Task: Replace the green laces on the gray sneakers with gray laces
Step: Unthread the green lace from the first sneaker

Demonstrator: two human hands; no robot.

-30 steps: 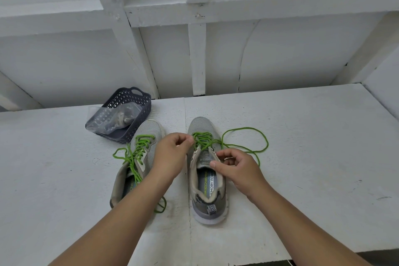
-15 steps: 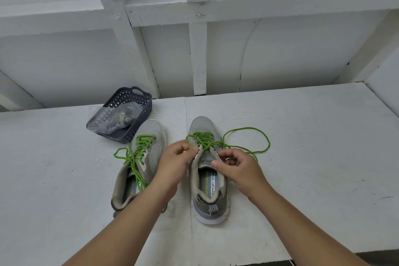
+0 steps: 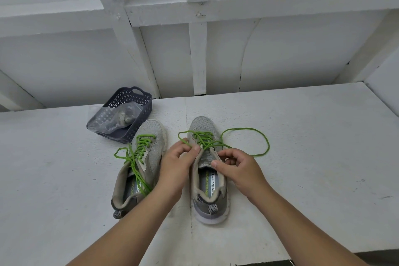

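a white painted surface under bare white framing. both sneakers point away so their eyelets face me. my left hand pinches the green lace on the right sneaker to draw it out; my right hand is curled at the tongue, seemingly steadying it. the gray laces seem bagged in the basket, just beside the left sneaker.

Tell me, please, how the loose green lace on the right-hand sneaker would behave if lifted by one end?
The green lace would probably hang limp, since it lies in a slack loop. It looks thin, so likely very light. Being threaded through the right sneaker, it may tug it.
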